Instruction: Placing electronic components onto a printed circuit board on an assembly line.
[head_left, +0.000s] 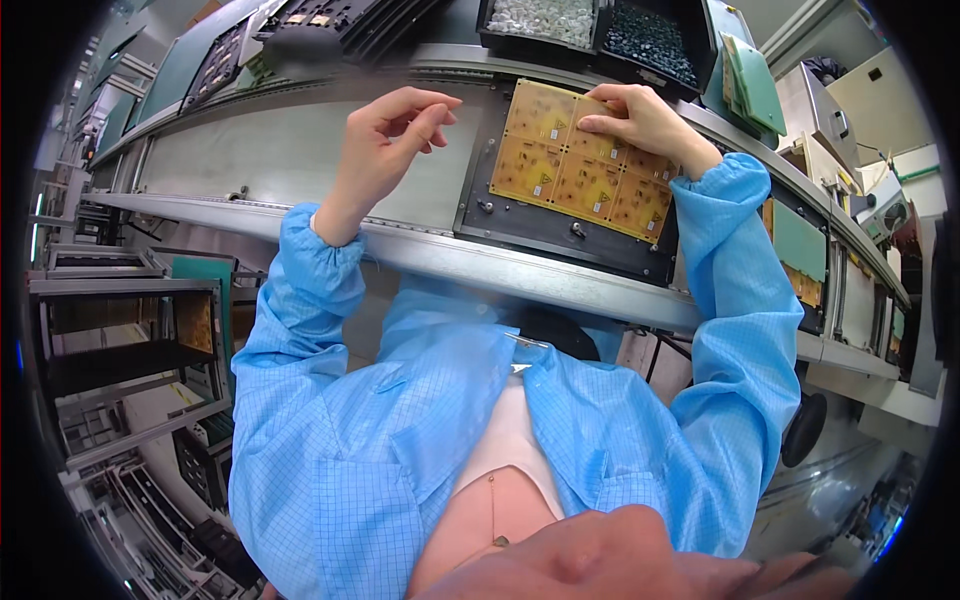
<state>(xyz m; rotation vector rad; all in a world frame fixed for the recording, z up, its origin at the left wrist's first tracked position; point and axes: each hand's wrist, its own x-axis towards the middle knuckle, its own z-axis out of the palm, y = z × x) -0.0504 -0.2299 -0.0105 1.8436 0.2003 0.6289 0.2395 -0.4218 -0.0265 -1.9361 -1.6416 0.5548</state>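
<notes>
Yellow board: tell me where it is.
In the head view, the yellow board lies right of centre on a black tray, partly beneath the right hand.

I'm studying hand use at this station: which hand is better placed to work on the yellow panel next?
Probably the right hand: its fingers are over the yellow panel, toward its upper edge. The left hand hangs off to the panel's left, over the gray metal surface.

- An amber-yellow circuit panel (pixel 572 165), roughly rectangular, split into six sections in two rows of three, each mottled with darker spots.
- Little triangular marks and pale patches dot it.
- It's lying flat on a black carrier (pixel 535 222), its far right part hidden from me by the right hand (pixel 640 122).
</notes>
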